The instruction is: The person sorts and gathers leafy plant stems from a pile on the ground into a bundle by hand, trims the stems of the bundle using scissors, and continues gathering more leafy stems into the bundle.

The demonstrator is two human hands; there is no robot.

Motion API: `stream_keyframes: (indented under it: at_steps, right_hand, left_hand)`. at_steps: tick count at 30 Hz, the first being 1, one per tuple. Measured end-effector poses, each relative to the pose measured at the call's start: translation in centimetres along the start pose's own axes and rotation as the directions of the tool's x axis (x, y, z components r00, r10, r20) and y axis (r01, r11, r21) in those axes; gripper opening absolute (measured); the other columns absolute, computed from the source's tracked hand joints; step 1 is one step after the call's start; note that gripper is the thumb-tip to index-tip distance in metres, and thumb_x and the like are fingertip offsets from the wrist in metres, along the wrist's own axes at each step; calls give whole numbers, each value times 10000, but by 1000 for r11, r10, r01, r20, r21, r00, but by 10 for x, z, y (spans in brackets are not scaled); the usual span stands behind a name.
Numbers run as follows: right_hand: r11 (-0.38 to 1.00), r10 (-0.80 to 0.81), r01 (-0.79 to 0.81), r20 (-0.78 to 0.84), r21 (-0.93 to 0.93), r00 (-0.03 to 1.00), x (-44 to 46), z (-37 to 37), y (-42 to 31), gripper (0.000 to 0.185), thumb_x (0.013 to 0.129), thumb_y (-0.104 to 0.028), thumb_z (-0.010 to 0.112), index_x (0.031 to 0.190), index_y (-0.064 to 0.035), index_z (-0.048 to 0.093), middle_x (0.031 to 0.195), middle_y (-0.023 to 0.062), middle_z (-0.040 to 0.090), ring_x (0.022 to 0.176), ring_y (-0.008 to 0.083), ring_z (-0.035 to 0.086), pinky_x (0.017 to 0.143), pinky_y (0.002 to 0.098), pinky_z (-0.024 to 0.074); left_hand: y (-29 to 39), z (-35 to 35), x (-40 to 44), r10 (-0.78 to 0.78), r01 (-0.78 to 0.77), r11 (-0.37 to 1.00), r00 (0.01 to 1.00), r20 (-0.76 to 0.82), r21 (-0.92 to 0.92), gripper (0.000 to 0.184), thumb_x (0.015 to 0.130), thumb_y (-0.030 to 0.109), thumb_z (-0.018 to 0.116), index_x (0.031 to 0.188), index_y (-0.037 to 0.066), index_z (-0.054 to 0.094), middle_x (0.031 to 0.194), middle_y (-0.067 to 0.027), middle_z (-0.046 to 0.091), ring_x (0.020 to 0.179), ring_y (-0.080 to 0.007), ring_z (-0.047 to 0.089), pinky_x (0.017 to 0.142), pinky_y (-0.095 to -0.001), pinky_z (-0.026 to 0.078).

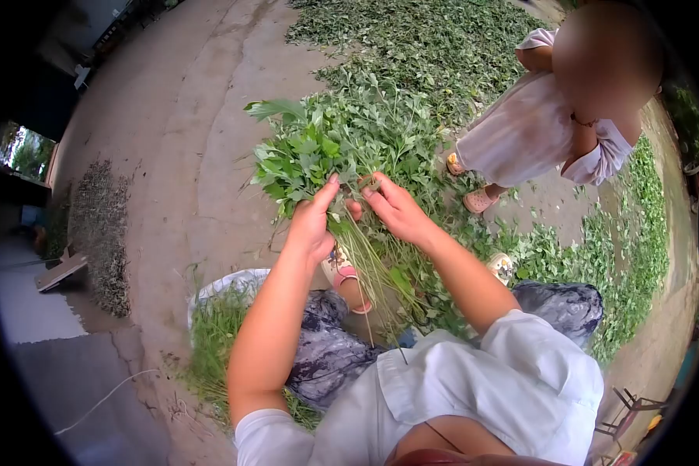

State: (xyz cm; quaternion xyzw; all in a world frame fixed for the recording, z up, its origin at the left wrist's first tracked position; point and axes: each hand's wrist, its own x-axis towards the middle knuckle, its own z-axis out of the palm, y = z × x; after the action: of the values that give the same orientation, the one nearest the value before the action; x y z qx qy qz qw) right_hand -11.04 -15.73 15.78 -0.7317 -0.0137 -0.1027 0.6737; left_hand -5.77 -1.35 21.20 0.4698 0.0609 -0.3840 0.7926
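The left hand has its fingers closed round a bunch of leafy stems, the thumb lying up along it; the leaves fan out beyond the hand, and the long bare stalks trail back towards the person's lap. The right hand is just beside it — thumb and fingers drawn nearly together at the near edge of the leaves; whether they pinch a single leaf or stem, I cannot tell.

A white-rimmed container, perhaps a sack, stands on the ground by the left knee; fine, feathery greens fill its visible mouth and hang over the near side, so its base is hidden. Beyond and beneath the hands lies a heap of leafy stems; farther off, loose leaves cover a broad patch of ground; another person in a pale garment and clogs stands beside them, to the right.
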Motion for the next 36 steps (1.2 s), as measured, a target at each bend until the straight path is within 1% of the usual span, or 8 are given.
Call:
stream_keyframes:
  at_steps: [4,9,12,19,25,30,33,36]
  right_hand:
    - [958,278,-273,-50,84,959,-19,-6,-27,182,859,-144,423,974,-10,469,754,60,515,605,131,487,590,283,406]
    - [986,88,-124,-283,-112,955,-36,-26,-36,206,853,-145,425,992,1,466,804,76,520,691,201,526,639,294,411]
    - [848,-248,149,-133,-509,960,-45,-28,-43,289,848,-185,459,1088,-24,467,947,126,518,807,287,542,713,308,429]
    - [769,-257,352,245,-534,935,-47,-26,-44,304,792,-134,488,1088,-70,460,969,113,540,809,300,555,683,367,452]
    - [793,149,-97,36,-601,988,-43,-14,-81,503,721,-169,528,1168,-79,317,855,161,559,735,328,563,641,410,445]
    - [599,71,51,117,-799,991,-35,-12,-69,391,694,-143,543,1051,-18,443,857,204,543,770,353,549,647,426,441]
    - [513,-326,320,164,-796,931,-28,-20,-44,314,690,-123,533,964,22,480,868,228,534,812,356,542,661,420,444]
    - [769,-40,173,224,-616,974,-26,-17,-37,258,671,-115,531,874,40,490,837,207,552,784,345,556,648,411,453]
  left_hand:
    - [1,16,-10,26,-24,999,998,-52,30,286,826,283,534,950,27,503,715,-62,549,646,-154,538,630,-282,470]
    - [5,-2,-4,113,-113,994,994,-2,10,267,817,267,551,907,21,506,722,-56,537,652,-155,531,630,-263,457]
    - [10,-3,-7,125,-112,989,984,129,-100,246,817,257,550,872,19,516,735,-51,531,676,-156,531,632,-256,450]
    - [4,2,-19,72,-77,997,982,176,21,247,783,150,579,979,8,527,897,-75,567,767,-164,548,623,-295,464]
    - [0,6,-17,48,-49,999,976,210,2,258,752,71,569,997,10,520,915,-73,568,806,-174,554,664,-294,476]
    - [-4,12,-21,50,-68,994,979,195,85,274,731,58,602,989,-1,531,920,-76,579,813,-176,565,692,-316,478]
    - [-7,12,-22,77,-101,982,986,149,162,308,697,8,624,992,3,535,930,-73,578,828,-177,559,720,-307,469]
    - [-6,15,-27,137,-204,947,955,264,247,342,688,5,643,1012,11,532,942,-65,573,863,-169,545,784,-294,435]
